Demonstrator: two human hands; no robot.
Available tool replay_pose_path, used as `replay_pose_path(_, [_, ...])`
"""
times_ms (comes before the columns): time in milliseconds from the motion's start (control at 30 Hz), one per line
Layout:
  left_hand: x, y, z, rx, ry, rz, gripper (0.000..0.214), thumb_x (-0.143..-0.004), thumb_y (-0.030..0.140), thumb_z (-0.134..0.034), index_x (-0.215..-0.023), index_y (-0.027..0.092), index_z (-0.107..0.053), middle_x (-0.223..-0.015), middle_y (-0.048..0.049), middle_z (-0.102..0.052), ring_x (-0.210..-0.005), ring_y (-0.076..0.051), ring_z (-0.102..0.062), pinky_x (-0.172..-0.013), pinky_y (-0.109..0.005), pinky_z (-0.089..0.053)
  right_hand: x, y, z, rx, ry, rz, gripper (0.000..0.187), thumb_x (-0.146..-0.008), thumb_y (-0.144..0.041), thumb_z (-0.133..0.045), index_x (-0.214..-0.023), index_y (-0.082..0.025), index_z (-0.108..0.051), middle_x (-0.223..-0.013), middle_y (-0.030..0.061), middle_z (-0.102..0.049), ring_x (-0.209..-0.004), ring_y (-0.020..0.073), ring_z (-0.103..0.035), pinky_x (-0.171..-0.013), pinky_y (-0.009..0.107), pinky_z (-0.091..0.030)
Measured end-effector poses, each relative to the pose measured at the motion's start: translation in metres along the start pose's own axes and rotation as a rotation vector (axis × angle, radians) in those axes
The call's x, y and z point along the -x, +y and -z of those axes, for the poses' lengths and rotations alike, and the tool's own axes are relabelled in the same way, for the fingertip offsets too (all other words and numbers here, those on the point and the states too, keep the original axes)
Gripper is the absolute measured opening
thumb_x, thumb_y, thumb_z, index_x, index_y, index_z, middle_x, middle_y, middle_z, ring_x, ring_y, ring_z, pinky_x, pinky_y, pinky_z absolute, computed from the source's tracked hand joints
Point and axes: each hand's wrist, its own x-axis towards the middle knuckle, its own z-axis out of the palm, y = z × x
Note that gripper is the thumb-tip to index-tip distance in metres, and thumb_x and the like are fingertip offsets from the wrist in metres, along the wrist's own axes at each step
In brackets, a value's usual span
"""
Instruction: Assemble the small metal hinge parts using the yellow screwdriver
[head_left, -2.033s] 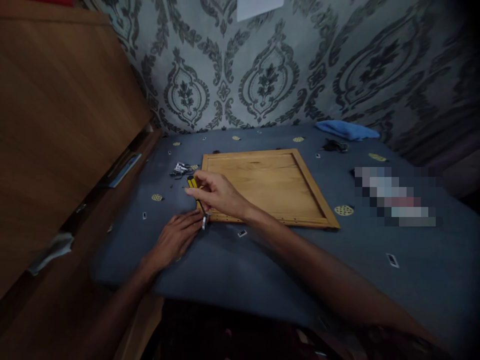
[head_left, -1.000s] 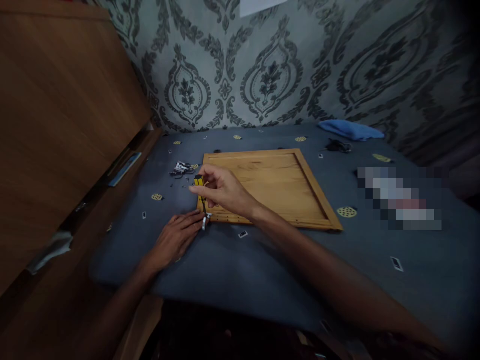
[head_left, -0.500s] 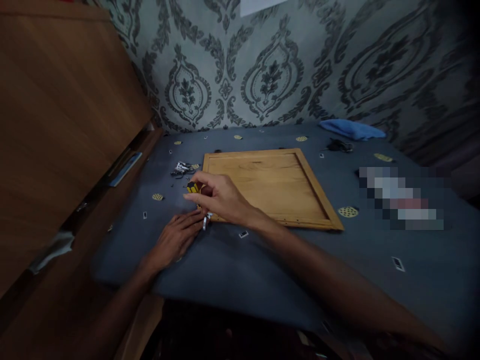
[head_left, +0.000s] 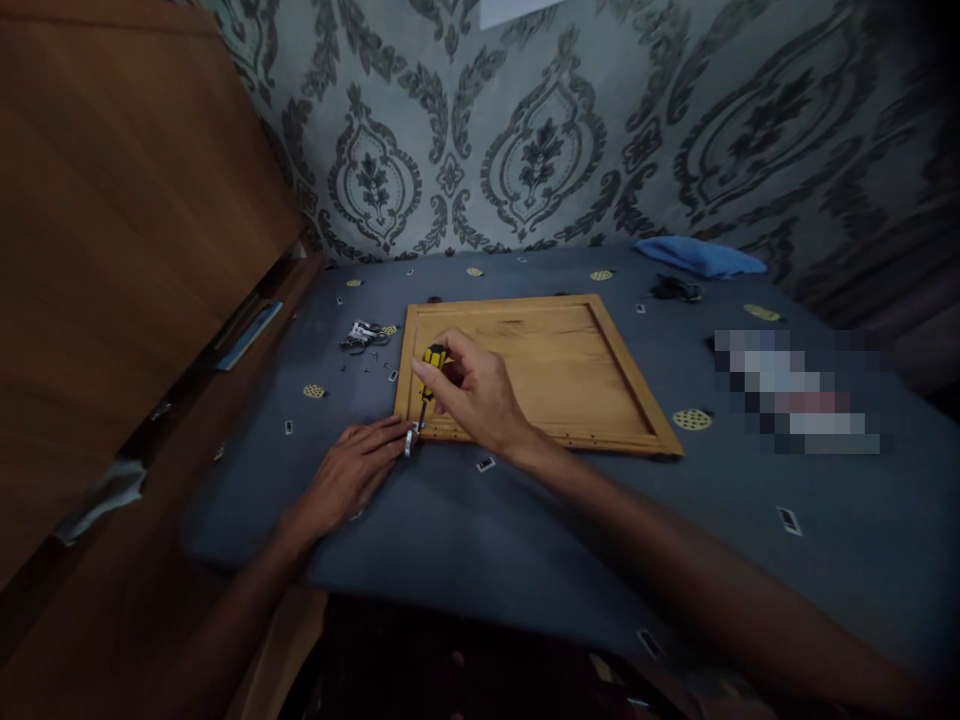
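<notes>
A square wooden frame panel (head_left: 555, 370) lies flat on a dark blue cloth-covered surface (head_left: 570, 540). My right hand (head_left: 480, 395) is closed round a yellow-and-black screwdriver (head_left: 430, 370), whose tip points down at a small metal bracket (head_left: 410, 437) on the panel's near left corner. My left hand (head_left: 352, 475) lies on the cloth with its fingertips pressed against that bracket, holding it to the corner.
A wooden cabinet (head_left: 127, 240) rises along the left. A small heap of metal hardware (head_left: 361, 337) lies left of the panel. A blue cloth (head_left: 697, 256) and a dark object (head_left: 675, 290) sit at the back right. Patterned wallpaper closes the back.
My right hand has shifted to the right over the panel, and the screwdriver's handle has swung from the left to stand more upright. The left hand has stayed on the bracket.
</notes>
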Motion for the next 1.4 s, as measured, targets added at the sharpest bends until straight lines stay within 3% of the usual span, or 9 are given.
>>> replay_pose_path(533, [-0.001,0.002,0.001,-0.02,0.021,-0.004,0.039,-0.109,0.02,-0.044,-0.145,0.026,-0.058,-0.149,-0.009,-0.062,-0.14,-0.023,-0.057,-0.103,-0.04,-0.051,0.006,0.001,-0.003,-0.007,-0.006,0.012,0.021,-0.096,-0.038,-0.061,-0.086,-0.023,-0.05,-0.067,-0.0057,-0.045,-0.059,0.0108,-0.046,-0.054,0.024,-0.04])
replay_pose_path(933, [0.0,-0.001,0.0,-0.016,0.015,-0.007,0.044,-0.106,0.018,-0.047,-0.148,0.028,-0.056,-0.147,-0.0103,-0.064,-0.139,-0.025,-0.058,-0.106,-0.044,-0.052,0.01,-0.008,-0.009,0.113,-0.022,0.184,0.014,-0.097,-0.03,-0.06,-0.087,-0.021,-0.054,-0.07,-0.0056,-0.047,-0.062,0.0109,-0.045,-0.061,0.026,-0.036])
replay_pose_path(1167, [-0.001,0.0,0.002,-0.024,0.001,-0.005,0.042,-0.106,0.018,-0.046,-0.145,0.027,-0.059,-0.148,-0.01,-0.063,-0.14,-0.025,-0.058,-0.104,-0.043,-0.053,0.009,-0.009,-0.007,0.071,-0.046,0.109,0.015,-0.096,-0.032,-0.059,-0.088,-0.022,-0.054,-0.068,-0.0056,-0.046,-0.063,0.0123,-0.046,-0.061,0.026,-0.035])
replay_pose_path(1400, [0.0,0.0,0.0,-0.09,-0.012,-0.008,0.041,-0.107,0.017,-0.045,-0.143,0.026,-0.06,-0.148,-0.0106,-0.063,-0.138,-0.025,-0.059,-0.101,-0.042,-0.053,0.008,-0.009,-0.006,0.06,-0.051,0.152,0.016,-0.096,-0.03,-0.06,-0.084,-0.021,-0.052,-0.066,-0.0068,-0.041,-0.061,0.0114,-0.043,-0.061,0.026,-0.034])
